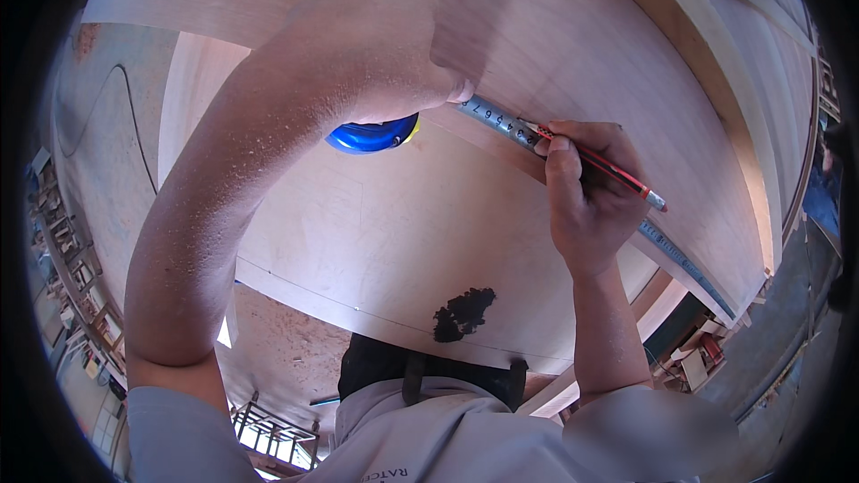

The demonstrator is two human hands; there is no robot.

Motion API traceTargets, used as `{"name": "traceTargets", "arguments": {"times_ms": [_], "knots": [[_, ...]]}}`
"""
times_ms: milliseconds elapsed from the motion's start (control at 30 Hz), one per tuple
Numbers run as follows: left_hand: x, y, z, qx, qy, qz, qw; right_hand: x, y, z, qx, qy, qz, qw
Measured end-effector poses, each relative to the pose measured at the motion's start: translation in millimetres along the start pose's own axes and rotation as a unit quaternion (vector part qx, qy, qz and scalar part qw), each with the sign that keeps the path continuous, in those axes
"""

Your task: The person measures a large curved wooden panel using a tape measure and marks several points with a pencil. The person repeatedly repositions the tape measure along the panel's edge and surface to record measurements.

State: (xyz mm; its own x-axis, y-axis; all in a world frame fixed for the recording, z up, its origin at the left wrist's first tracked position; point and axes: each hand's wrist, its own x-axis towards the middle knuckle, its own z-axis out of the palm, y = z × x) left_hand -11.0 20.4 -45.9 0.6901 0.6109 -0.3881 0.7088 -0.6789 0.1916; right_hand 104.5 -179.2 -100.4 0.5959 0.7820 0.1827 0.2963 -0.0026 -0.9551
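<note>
A blue tape measure (371, 137) shows from under my left hand (398, 49), which is closed round it. My left thumb presses on the pulled-out metal blade (490, 116). The blade lies along a narrow wooden edge and runs past my right hand toward the lower right, where it ends near the board's corner. A red and black pencil (617, 173) is pinched in my right hand (595, 188), its point tilted to the upper left and close to the blade. Part of the blade is covered by my right hand. Most of my left fingers are hidden behind the hand.
A pale wooden panel (340, 224) with a black patch (463, 314) lies between me and the edge. Beyond stands a large reddish board (555, 27), with a curved wooden rib (716, 63) at its right. A thin cable (134, 116) trails at the left; wood scraps (693, 367) lie lower right.
</note>
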Motion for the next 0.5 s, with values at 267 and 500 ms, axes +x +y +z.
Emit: {"name": "traceTargets", "arguments": {"times_ms": [267, 500], "knots": [[0.6, -1.4, 1.6, 0.007, -0.001, 0.012, 1.0, 0.5, -0.4, 1.5, -0.012, 0.017, -0.01, 1.0], [0.8, -2.2, 2.6, 0.005, -0.011, 0.008, 1.0, -1.2, -3.7, 2.2, 0.014, 0.039, 0.029, 0.999]]}}
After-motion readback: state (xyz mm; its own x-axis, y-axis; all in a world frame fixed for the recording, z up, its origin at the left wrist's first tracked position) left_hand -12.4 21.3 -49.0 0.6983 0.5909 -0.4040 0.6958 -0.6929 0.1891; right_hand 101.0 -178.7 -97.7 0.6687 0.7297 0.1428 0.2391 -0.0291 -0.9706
